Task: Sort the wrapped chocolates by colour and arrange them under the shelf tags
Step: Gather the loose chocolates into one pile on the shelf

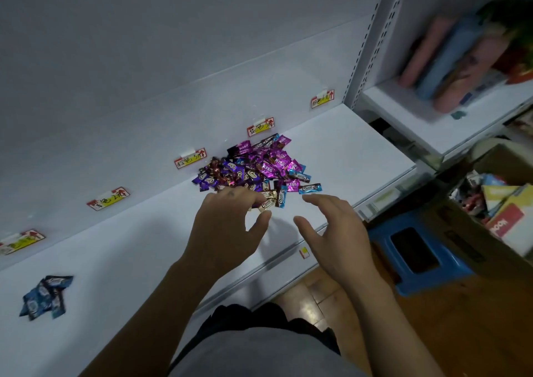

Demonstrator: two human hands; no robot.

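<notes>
A mixed pile of wrapped chocolates (253,166), purple, magenta, blue and brown, lies on the white shelf (144,247) below the middle tags. A small group of blue chocolates (46,296) sits apart at the far left. Several yellow and red tags (190,158) (260,127) (108,198) (322,99) (21,241) hang along the shelf's back wall. My left hand (230,221) reaches over the near edge of the pile, its fingers on a gold-brown chocolate (266,202). My right hand (328,223) hovers just right of it, fingers spread and holding nothing.
A shelf upright (366,45) divides off a right bay with pink and blue packets (450,59). Below right stand a blue plastic stool (418,249) and a cardboard box of goods (501,215) on the wooden floor.
</notes>
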